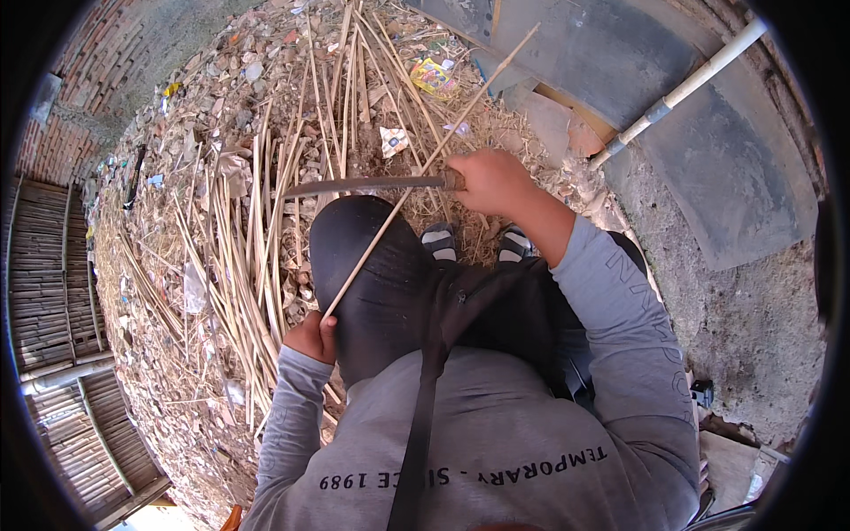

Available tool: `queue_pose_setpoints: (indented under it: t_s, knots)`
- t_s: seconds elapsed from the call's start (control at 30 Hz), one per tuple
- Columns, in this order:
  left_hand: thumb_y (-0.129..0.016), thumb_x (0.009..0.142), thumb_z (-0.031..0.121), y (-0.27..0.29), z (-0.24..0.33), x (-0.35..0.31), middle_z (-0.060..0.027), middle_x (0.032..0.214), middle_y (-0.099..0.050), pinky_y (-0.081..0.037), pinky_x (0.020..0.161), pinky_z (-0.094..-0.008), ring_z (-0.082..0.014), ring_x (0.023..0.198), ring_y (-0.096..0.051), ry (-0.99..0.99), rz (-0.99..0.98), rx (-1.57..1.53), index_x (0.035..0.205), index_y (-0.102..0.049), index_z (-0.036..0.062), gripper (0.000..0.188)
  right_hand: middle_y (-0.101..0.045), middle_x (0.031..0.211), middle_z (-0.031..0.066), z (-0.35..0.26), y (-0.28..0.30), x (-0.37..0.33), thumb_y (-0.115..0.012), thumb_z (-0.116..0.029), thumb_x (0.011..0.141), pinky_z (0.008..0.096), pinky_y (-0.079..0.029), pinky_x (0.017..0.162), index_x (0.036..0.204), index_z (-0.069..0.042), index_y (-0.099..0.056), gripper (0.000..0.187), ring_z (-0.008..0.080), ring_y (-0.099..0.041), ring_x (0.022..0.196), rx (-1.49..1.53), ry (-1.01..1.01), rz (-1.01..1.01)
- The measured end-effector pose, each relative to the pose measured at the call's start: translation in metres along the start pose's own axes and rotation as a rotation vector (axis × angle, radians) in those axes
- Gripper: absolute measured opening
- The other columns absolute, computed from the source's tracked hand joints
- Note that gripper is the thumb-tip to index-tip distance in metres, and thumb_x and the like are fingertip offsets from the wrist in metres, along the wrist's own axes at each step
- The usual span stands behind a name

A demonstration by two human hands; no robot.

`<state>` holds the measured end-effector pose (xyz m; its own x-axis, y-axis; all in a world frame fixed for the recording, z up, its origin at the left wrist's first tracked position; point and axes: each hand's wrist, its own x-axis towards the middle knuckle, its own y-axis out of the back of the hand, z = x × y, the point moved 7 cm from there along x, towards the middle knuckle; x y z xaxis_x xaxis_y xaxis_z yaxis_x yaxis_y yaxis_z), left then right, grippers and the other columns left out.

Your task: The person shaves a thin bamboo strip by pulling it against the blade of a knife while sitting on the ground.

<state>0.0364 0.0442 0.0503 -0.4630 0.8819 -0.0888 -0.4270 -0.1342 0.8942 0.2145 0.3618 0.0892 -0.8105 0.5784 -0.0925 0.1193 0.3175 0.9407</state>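
Across a slender stick runs a curved, metal-bladed knife.

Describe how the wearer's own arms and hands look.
Both hands, left and right, are bare, with no gloves showing. The grey left sleeve reaches about the wrist; the grey right sleeve stops on the forearm. Dark outlined lettering runs along the right sleeve.

One wide head-worn view faces down; close above the hands, ground farther off.
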Motion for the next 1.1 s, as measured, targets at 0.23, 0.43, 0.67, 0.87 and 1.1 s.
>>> queue_pose_setpoints:
  t_s: [0.23, 0.43, 0.67, 0.87, 1.1]
  knots:
    - [-0.046, 0.099, 0.044, -0.004, -0.005, -0.003, -0.0242, 0.060, -0.057, -0.043, 0.053, -0.0534, -0.0471, 0.061, -0.058, 0.002, 0.021, 0.023, 0.084, -0.056, 0.0037, 0.044, -0.066, 0.082, 0.0141, -0.013, 0.009, -0.006, -0.065, -0.020, 0.074, 0.0501, -0.052, 0.070, 0.091, -0.013, -0.064, 0.019, 0.0352, -0.066, 0.083, -0.084, -0.019, 0.028]
    - [-0.046, 0.098, 0.042, 0.001, 0.009, 0.003, -0.0242, 0.059, -0.056, -0.043, 0.053, -0.0543, -0.0473, 0.059, -0.058, -0.001, 0.076, 0.036, 0.079, -0.053, 0.0044, 0.043, -0.067, 0.080, 0.0139, 0.021, 0.009, -0.007, -0.068, -0.022, 0.076, 0.0498, -0.052, 0.070, 0.093, -0.010, -0.063, 0.022, 0.0372, -0.066, 0.079, 0.001, -0.080, 0.187]
    - [-0.045, 0.099, 0.039, -0.004, 0.003, -0.006, -0.0257, 0.061, -0.055, -0.041, 0.055, -0.0550, -0.0481, 0.062, -0.057, -0.006, 0.056, 0.063, 0.080, -0.051, 0.0030, 0.041, -0.067, 0.081, 0.0168, 0.005, 0.005, -0.012, -0.069, -0.027, 0.076, 0.0499, -0.052, 0.071, 0.099, -0.010, -0.064, 0.029, 0.0374, -0.066, 0.082, -0.004, -0.039, 0.028]
    - [-0.046, 0.099, 0.036, 0.000, 0.003, -0.002, -0.0263, 0.064, -0.057, -0.044, 0.057, -0.0539, -0.0480, 0.066, -0.059, 0.030, 0.021, 0.102, 0.084, -0.053, 0.0027, 0.037, -0.066, 0.081, 0.0167, 0.002, 0.013, -0.007, -0.070, -0.029, 0.076, 0.0505, -0.051, 0.070, 0.096, -0.010, -0.064, 0.028, 0.0381, -0.065, 0.082, -0.030, -0.026, 0.064]
    - [-0.049, 0.097, 0.038, 0.001, 0.008, 0.002, -0.0259, 0.063, -0.058, -0.044, 0.056, -0.0538, -0.0469, 0.064, -0.059, 0.017, 0.056, 0.120, 0.081, -0.054, 0.0025, 0.040, -0.068, 0.082, 0.0142, 0.053, 0.024, -0.006, -0.063, -0.019, 0.076, 0.0489, -0.053, 0.073, 0.099, -0.012, -0.067, 0.025, 0.0352, -0.067, 0.084, 0.062, -0.244, 0.221]
